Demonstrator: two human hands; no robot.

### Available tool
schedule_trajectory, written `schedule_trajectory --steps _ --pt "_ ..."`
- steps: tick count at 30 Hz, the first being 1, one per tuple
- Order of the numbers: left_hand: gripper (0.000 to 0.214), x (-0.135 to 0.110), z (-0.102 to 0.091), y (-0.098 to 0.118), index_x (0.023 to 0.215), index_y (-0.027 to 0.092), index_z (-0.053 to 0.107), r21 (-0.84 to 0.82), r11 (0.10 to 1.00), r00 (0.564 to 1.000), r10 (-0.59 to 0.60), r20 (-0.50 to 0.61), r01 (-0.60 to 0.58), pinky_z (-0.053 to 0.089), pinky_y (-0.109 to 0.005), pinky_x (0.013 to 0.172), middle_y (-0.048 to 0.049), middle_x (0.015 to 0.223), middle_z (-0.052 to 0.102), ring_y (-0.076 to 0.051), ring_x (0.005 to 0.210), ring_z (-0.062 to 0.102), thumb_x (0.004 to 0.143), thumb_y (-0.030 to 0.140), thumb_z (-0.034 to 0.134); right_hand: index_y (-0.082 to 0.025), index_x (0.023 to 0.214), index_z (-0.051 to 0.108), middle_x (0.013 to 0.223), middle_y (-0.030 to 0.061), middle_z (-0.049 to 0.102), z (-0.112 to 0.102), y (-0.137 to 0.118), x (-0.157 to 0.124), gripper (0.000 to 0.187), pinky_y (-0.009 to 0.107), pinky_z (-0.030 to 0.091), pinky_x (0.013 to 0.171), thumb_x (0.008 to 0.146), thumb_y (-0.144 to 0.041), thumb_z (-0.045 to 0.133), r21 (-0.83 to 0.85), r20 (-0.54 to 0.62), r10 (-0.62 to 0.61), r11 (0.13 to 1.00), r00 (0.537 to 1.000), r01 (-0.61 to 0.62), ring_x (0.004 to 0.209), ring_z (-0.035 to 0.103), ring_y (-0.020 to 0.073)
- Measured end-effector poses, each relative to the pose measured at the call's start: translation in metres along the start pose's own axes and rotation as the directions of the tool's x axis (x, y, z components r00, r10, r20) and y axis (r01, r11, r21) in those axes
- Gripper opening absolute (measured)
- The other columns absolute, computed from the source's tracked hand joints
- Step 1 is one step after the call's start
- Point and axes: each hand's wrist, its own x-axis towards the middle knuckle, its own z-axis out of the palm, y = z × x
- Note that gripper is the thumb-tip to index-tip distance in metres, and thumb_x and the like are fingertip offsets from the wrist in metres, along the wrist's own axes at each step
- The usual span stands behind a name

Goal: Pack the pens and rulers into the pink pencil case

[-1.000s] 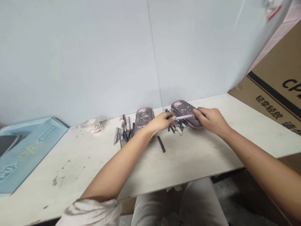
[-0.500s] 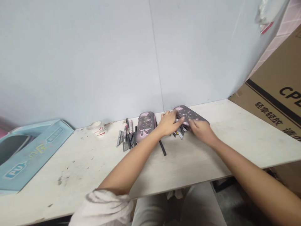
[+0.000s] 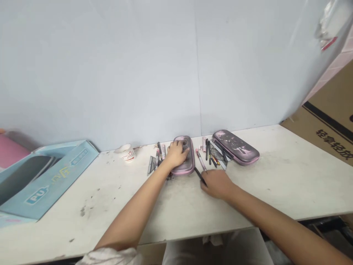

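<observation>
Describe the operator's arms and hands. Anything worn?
The left hand and right hand are bare, with no gloves, watch or cables visible. A crumpled white sleeve is bunched on the left arm; no sleeve shows on the right.

L hand (image 3: 175,154) on pencil case (image 3: 191,156)

Blue box (image 3: 52,180) at 8 o'clock: white "PU" on darker blue bottle-shaped badge (image 3: 37,195). Yellow-and-blue stylised letters just right of badge, unreadable. Smaller lettering along box's upper edge, too small to read. Cardboard carton (image 3: 328,129) at 3 o'clock: black printed Chinese "轻拿轻放" (handle with care), under black stripe, cut off at frame's edge. Red tag (image 3: 329,43) at 2 o'clock, on plastic near wall's corner: nothing legible.
</observation>
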Motion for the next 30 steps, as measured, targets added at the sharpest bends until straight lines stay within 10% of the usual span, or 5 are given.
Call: schedule_trajectory --steps 7,17,21,26,30 --pt "0.05 -0.031 0.011 -0.018 0.124 0.011 0.041 -0.04 0.999 0.999 0.017 0.031 -0.015 0.032 -0.04 0.096 -0.017 0.12 0.049 -0.028 0.115 0.042 0.085 0.042 0.036 -0.011 0.094 0.058 0.089 0.0168 0.066 -0.001 0.033 0.032 0.04 0.034 0.044 0.066 0.088 -0.037 0.029 -0.086 -0.072 0.347 0.932 0.935 -0.353 0.079 0.064 0.0266" --pt "0.048 -0.031 0.038 0.046 0.124 0.008 0.041 -0.242 0.954 0.984 0.176 -0.028 -0.178 0.012 -0.045 0.107 -0.0177 0.128 0.046 -0.028 0.126 0.033 0.086 0.036 0.034 -0.012 0.107 0.052 0.08 0.0165 0.067 -0.003 0.021 0.022 0.051 0.035 0.043 0.065 0.089 -0.047 0.02 0.079 -0.072 0.477 0.878 0.876 -0.472 0.077 0.065 0.0292" --pt "0.056 -0.027 0.051 0.06 0.126 0.005 0.038 -0.404 0.914 0.997 -0.041 -0.063 0.013 0.015 -0.045 0.107 -0.0224 0.132 0.04 -0.031 0.129 0.026 0.08 0.037 0.044 -0.011 0.111 0.048 0.082 0.0168 0.067 0.0 0.027 0.015 0.049 0.036 0.043 0.065 0.089 -0.046 0.021 0.1 -0.07 0.481 0.875 0.874 -0.474 0.078 0.065 0.0297" --pt "0.066 -0.02 0.05 0.058 0.131 0.011 0.029 -0.695 0.636 0.904 -0.424 0.049 0.336 0.032 -0.04 0.099 -0.0211 0.131 0.043 -0.028 0.123 0.04 0.075 0.034 0.054 -0.008 0.119 0.041 0.096 0.0188 0.064 0.0 0.018 0.009 0.045 0.035 0.043 0.068 0.091 -0.038 0.023 0.138 -0.163 0.46 0.887 0.873 -0.441 0.083 0.064 0.0278" --pt "0.075 -0.02 0.037 0.047 0.132 0.01 0.025 -0.923 0.219 0.826 -0.542 0.155 0.318 0.044 -0.035 0.086 -0.0198 0.12 0.054 -0.024 0.107 0.055 0.073 0.04 0.06 -0.009 0.126 0.036 0.11 0.0186 0.059 -0.002 0.005 0.01 0.045 0.034 0.045 0.071 0.091 -0.036 0.026 0.196 -0.265 0.425 0.903 0.866 -0.383 0.092 0.061 0.027"
